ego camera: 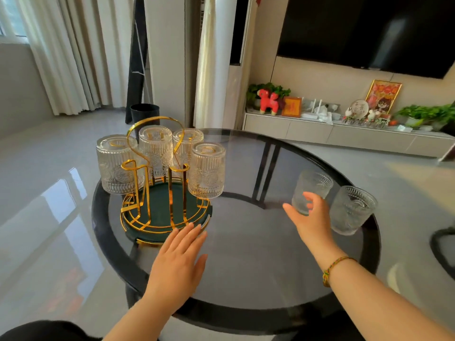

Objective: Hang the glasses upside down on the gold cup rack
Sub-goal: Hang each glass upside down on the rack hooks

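Here the left hand (181,252) lies flat and empty, fingers spread, just before the gold cup rack (157,193), touching its green tray's near rim. Right of the rack, the right hand (309,217) curls loosely, not yet closed, around the nearer glass (311,190); a second glass (352,209) stands upright beyond it, close to the table (246,279) edge. Four glasses already hang inverted. Next, judging by this: close, lift, invert, cross the bare glass to the rack's free near prongs
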`<action>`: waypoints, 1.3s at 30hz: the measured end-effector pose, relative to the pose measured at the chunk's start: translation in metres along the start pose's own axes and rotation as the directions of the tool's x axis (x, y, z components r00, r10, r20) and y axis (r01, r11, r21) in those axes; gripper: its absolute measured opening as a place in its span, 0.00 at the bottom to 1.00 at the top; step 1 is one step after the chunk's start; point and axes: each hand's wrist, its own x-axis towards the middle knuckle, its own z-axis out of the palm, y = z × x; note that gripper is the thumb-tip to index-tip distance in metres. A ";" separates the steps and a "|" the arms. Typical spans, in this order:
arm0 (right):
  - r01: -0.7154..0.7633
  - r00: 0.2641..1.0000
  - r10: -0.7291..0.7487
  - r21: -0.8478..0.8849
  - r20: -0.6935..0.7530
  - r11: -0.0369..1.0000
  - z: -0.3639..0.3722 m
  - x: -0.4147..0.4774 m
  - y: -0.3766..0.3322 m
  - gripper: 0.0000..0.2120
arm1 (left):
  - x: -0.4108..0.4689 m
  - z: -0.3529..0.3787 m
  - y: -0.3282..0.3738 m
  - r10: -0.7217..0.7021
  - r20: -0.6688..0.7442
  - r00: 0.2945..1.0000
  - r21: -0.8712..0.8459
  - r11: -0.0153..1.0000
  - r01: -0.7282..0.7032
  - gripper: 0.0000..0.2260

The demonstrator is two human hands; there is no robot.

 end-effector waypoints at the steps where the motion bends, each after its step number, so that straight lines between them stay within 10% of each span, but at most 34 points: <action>1: -0.023 1.000 0.023 -0.002 -0.020 1.000 -0.001 -0.001 0.007 0.27 | 0.005 0.003 0.006 0.066 0.005 0.998 0.015 0.998 -0.066 0.17; 5: -0.108 0.994 0.108 0.034 -0.011 0.994 0.005 0.003 0.027 0.36 | 0.020 0.016 0.018 0.042 0.199 0.979 -0.060 0.998 -0.030 0.23; 24: -0.297 0.912 0.285 0.003 -0.294 0.955 0.032 0.071 0.057 0.37 | 0.030 0.042 0.008 -0.014 0.158 0.987 -0.150 0.988 0.038 0.21; 39: -0.044 0.984 0.035 0.049 0.174 0.998 0.012 0.052 0.010 0.30 | 0.027 0.041 0.009 -0.028 0.113 0.993 -0.160 0.986 0.046 0.20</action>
